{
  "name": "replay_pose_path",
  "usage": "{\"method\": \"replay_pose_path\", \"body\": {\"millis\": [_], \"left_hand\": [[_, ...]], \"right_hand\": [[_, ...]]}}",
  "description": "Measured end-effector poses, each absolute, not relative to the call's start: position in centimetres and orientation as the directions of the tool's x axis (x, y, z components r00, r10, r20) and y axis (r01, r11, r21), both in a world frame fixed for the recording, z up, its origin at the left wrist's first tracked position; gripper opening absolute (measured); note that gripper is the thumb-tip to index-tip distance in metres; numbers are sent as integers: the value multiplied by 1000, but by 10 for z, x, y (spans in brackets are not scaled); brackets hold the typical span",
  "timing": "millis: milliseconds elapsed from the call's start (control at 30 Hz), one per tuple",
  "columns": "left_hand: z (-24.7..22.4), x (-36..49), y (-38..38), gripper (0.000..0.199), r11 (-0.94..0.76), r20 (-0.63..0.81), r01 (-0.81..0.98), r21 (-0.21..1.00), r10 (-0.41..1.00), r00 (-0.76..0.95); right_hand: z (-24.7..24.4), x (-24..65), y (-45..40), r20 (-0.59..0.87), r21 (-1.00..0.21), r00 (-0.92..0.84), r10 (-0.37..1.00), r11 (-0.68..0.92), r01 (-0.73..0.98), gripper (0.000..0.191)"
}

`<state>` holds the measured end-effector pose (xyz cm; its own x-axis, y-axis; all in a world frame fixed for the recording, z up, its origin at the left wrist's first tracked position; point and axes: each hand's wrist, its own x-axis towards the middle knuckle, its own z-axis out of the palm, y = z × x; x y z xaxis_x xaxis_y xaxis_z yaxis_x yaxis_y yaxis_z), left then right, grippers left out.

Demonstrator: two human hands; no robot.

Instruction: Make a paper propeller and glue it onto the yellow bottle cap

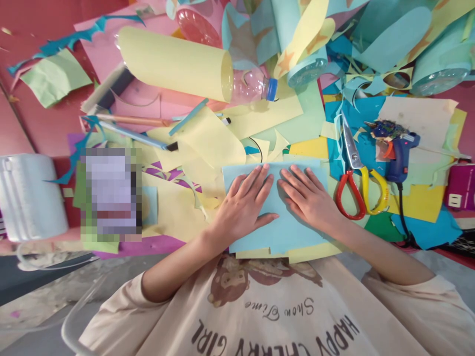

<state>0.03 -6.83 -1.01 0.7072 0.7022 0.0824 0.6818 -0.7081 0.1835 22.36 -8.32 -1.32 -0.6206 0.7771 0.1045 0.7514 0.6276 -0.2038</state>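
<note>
The left hand (241,203) and right hand (309,195) lie flat on the blue sheet (278,237), fingers straight and gripping nothing. The sheet sits at the near edge of the surface (18,113), over loose yellow paper (315,252); uneven pressure could crease it or make it slip, as those layers look ready to shift. Just beyond the right hand, the forearm could knock the scissors (351,160). Farther right, the glue gun (401,160) may be hot, and a tug on its cable (403,212) could drag it. Hidden: whatever else lies beneath the sheet. The clump (388,129) by the nozzle is unclear, the block (111,190) at left is pixelated, and the picture's edge cuts off the white case (31,198).
</note>
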Motion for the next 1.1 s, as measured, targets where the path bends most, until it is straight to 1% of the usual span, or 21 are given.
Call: {"method": "replay_pose_path", "body": {"millis": [133,300,367,533,733,867,967,1100], "left_hand": [[-11,1,-69,67,-700,71,689,185,709,702],[-14,1,-70,73,-677,53,695,242,725,687],[-15,1,-70,74,-675,51,698,240,727,685],[-13,2,-70,69,-690,49,701,183,718,694],[-13,3,-71,67,-678,50,713,179,730,682],[-14,4,-72,68,-682,62,713,159,728,683],[-16,3,-72,70,-681,60,713,167,729,682],[-18,3,-73,76,-667,45,712,220,736,676]], "right_hand": [[-14,224,-84,74,-224,-609,789,609,761,40],[-13,224,-84,34,-288,-595,803,578,764,44],[-13,223,-84,30,-286,-592,805,574,767,44],[-14,222,-84,32,-273,-582,813,567,777,43],[-13,222,-83,60,-245,-591,804,586,772,43],[-12,222,-83,48,-262,-584,811,574,776,45],[-12,222,-83,55,-244,-589,806,583,775,44],[-13,222,-83,47,-251,-583,811,575,779,46]]}}
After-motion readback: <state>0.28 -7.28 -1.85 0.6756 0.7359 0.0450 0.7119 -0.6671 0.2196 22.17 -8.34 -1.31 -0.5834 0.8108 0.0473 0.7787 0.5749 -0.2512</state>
